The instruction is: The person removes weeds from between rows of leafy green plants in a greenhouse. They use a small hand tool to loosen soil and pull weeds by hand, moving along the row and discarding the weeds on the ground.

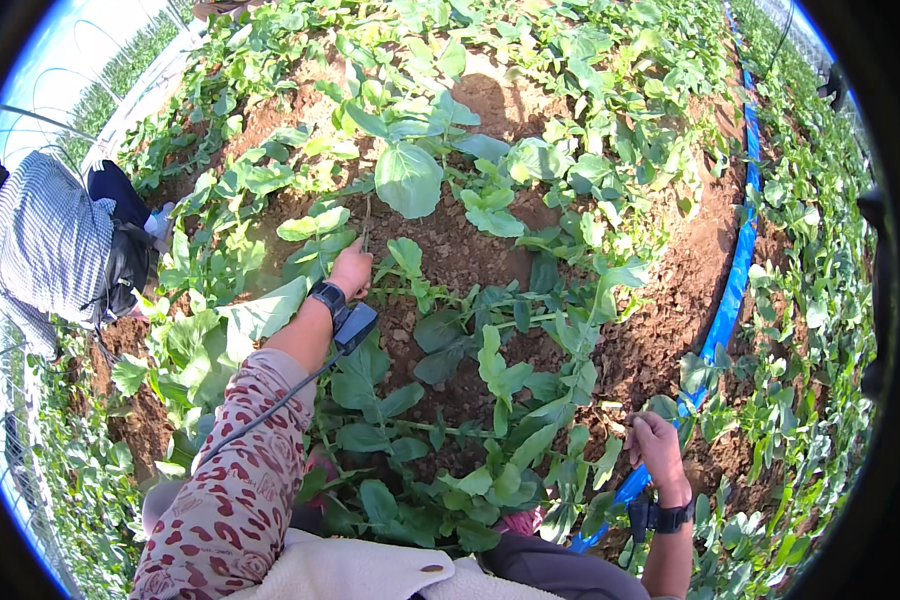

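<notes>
My left hand [352, 271] reaches forward among leafy green plants, its fingers near a thin stem [367, 217] beside a broad leaf [409, 180]; whether it grips that stem cannot be told. A strap with a small dark device is on that wrist. My right hand [654, 444] is at the lower right, fingers curled, near the blue flat hose [729, 300]; any small thing within its fingers is hidden. Lobed plants [495, 367] spread over brown soil [457, 259] between both hands.
At the left, a person in a checked top [52, 240] bends beside the rows. The blue hose runs along a furrow on the right, with dense leafy plants [817, 300] beyond it. Thin hoops [49, 120] stand at the left edge.
</notes>
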`<move>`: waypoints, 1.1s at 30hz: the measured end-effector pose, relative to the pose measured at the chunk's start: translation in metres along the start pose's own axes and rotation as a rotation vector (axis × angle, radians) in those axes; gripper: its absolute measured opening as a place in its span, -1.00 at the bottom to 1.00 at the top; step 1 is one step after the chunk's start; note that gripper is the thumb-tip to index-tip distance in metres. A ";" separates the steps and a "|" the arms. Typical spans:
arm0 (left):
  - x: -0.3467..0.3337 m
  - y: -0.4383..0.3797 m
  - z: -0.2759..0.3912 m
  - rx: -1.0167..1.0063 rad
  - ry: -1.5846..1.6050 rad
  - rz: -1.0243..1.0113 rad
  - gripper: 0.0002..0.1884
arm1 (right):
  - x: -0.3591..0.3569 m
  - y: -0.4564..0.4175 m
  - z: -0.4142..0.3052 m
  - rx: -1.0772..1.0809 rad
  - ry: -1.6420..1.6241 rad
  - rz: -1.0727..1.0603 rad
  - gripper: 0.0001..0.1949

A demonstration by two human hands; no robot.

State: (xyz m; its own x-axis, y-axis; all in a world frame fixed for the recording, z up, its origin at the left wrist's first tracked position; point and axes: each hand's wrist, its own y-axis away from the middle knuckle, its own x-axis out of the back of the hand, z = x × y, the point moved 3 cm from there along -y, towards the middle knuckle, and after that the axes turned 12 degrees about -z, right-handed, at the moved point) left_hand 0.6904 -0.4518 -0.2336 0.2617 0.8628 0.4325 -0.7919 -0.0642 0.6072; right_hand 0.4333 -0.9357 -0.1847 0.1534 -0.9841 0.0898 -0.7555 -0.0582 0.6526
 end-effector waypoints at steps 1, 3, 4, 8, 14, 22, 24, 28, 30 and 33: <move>-0.003 -0.002 -0.007 0.011 -0.066 0.036 -0.44 | 0.000 0.000 -0.001 -0.005 0.029 0.009 -0.77; -0.016 0.004 -0.021 0.003 -0.178 0.003 -0.43 | -0.002 0.002 -0.002 -0.059 0.039 -0.004 -0.76; -0.020 0.011 -0.028 0.016 -0.213 -0.029 -0.43 | -0.003 0.002 -0.004 -0.081 0.060 -0.011 -0.77; -0.017 0.054 -0.042 0.063 -0.315 -0.148 -0.42 | -0.010 0.003 -0.014 -0.019 0.096 -0.029 -0.77; -0.001 0.102 -0.048 0.210 -0.109 -0.368 -0.41 | -0.016 0.005 -0.019 0.028 0.104 -0.073 -0.77; 0.015 0.091 -0.042 0.074 0.883 -0.353 -0.52 | -0.017 0.011 -0.013 0.039 0.078 -0.073 -0.78; 0.017 0.098 -0.037 -0.009 1.037 -0.390 -0.57 | -0.019 0.010 -0.013 0.037 0.071 -0.087 -0.78; 0.024 0.145 -0.035 -0.024 1.042 -0.479 -0.56 | -0.022 0.009 -0.014 0.057 0.073 -0.102 -0.78; 0.030 0.179 -0.036 -0.035 0.943 -0.496 -0.50 | -0.023 0.009 -0.014 0.039 0.070 -0.098 -0.78; 0.040 0.228 -0.033 0.004 0.822 -0.510 -0.45 | -0.024 0.009 -0.017 0.104 0.078 -0.108 -0.78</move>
State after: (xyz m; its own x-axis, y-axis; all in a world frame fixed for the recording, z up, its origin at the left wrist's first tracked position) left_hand 0.5020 -0.4157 -0.0998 0.1044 0.8689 -0.4839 -0.6877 0.4146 0.5960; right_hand 0.4337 -0.9094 -0.1677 0.2837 -0.9552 0.0841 -0.7928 -0.1844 0.5809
